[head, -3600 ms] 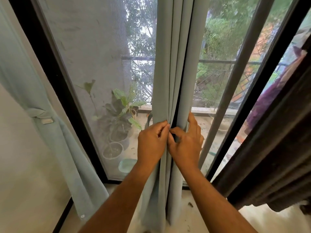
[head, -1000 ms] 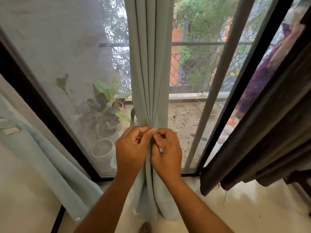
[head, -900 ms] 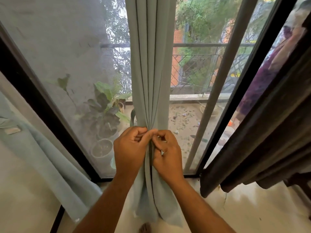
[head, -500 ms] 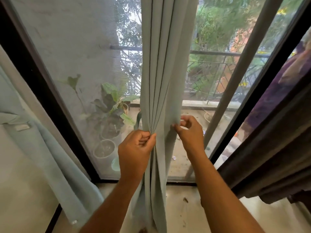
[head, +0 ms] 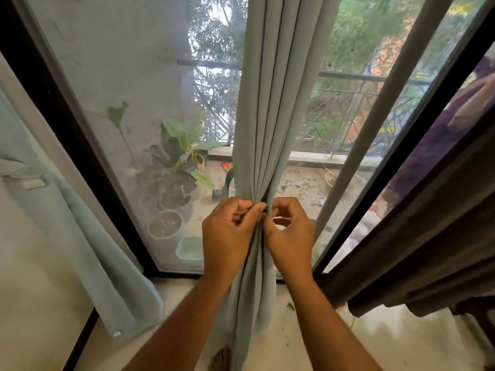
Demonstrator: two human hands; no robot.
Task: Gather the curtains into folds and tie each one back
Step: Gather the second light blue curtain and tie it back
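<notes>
A pale grey-green curtain (head: 265, 108) hangs in the middle of the window, pulled into several narrow vertical folds. My left hand (head: 227, 236) grips the bunched folds from the left, thumb and fingers pinched on the cloth. My right hand (head: 289, 234) meets it from the right and pinches the outer fold against the bunch. Below the hands the cloth falls loose to the floor. A second curtain of the same colour (head: 80, 236) hangs at the far left, held by a tieback band (head: 24, 174).
A dark brown curtain (head: 428, 236) hangs at the right. The black window frame (head: 80, 145) and a grey upright bar (head: 369, 129) flank the middle curtain. Potted plants (head: 176, 172) stand on the balcony behind the mesh. My bare toes (head: 221, 357) show on the pale floor.
My right hand had reached right and taken the curtain's outer edge; it has now brought that fold back to the left hand's bunch. The left hand kept its grip.
</notes>
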